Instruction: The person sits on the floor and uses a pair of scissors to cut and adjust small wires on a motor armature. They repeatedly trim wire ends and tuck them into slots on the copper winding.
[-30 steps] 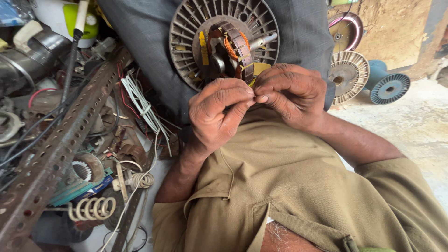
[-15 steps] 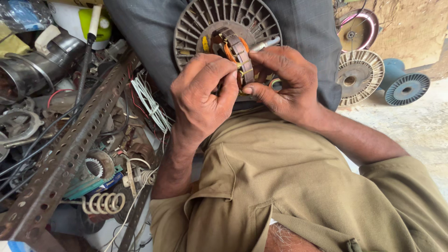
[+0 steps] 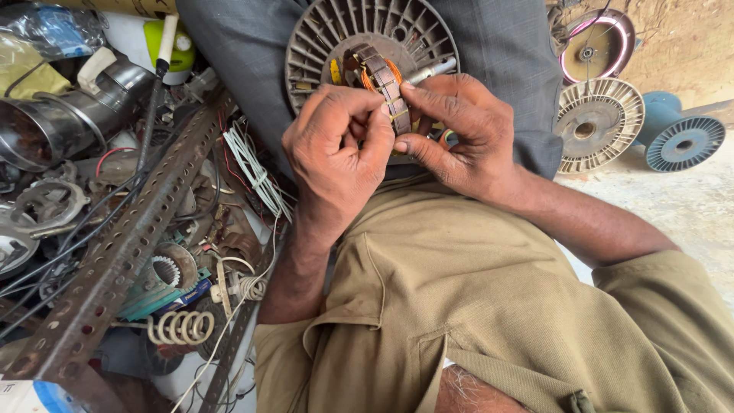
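Note:
A round grey ribbed motor housing rests against grey cloth on my lap. In its middle sits a stator with copper-orange windings, and a metal shaft sticks out to the right. My left hand is closed, its thumb and fingertips pinching at the stator's lower edge. My right hand meets it from the right, with fingers on the same edge of the stator. What lies between the fingertips is hidden.
A perforated steel angle bar crosses a heap of parts on the left: a metal pipe, a white wire bundle, a coiled spring. At the right lie another ribbed housing and a blue spool.
Both hands have risen from just below the housing onto the stator's lower edge. They stay pressed together, fingertips pinching.

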Motion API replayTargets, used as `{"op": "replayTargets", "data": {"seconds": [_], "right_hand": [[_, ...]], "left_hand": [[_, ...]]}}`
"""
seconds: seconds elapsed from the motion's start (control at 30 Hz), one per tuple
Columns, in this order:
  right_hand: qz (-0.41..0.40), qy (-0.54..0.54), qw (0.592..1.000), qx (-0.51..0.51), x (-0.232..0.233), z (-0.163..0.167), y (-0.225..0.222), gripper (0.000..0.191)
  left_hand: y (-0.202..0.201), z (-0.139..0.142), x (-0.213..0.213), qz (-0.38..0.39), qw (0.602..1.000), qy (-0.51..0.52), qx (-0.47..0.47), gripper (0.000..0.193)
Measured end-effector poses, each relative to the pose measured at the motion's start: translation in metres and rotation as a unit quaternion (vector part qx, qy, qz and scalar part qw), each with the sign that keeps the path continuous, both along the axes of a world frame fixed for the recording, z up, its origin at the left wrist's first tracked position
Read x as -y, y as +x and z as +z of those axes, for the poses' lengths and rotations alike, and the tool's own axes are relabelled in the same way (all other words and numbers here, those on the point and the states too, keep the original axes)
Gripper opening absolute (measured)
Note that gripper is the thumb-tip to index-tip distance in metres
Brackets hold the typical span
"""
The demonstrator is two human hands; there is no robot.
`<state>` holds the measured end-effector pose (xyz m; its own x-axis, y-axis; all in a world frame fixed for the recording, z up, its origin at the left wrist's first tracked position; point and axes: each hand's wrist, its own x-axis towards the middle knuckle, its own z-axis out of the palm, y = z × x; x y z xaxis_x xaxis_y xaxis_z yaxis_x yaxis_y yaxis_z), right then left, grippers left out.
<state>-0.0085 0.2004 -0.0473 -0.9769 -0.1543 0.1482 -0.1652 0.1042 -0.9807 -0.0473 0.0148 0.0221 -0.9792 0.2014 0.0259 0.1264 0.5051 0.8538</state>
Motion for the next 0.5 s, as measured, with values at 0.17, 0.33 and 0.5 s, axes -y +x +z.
{"op": "replayTargets", "data": {"seconds": [0.17,0.33,0.5], "right_hand": [[0.008,0.020,0.999,-0.029,-0.003,0.000,0.000,0.052],[0.002,-0.041,0.998,0.037,0.001,-0.002,0.000,0.050],[-0.003,-0.045,0.999,0.017,-0.001,-0.006,0.002,0.051]], "left_hand": [[-0.007,0.004,0.009,-0.072,0.997,-0.028,-0.025,0.011],[-0.030,0.002,0.029,-0.152,0.988,0.026,-0.020,0.016],[-0.045,-0.003,0.034,-0.190,0.981,0.047,-0.006,0.017]]}}
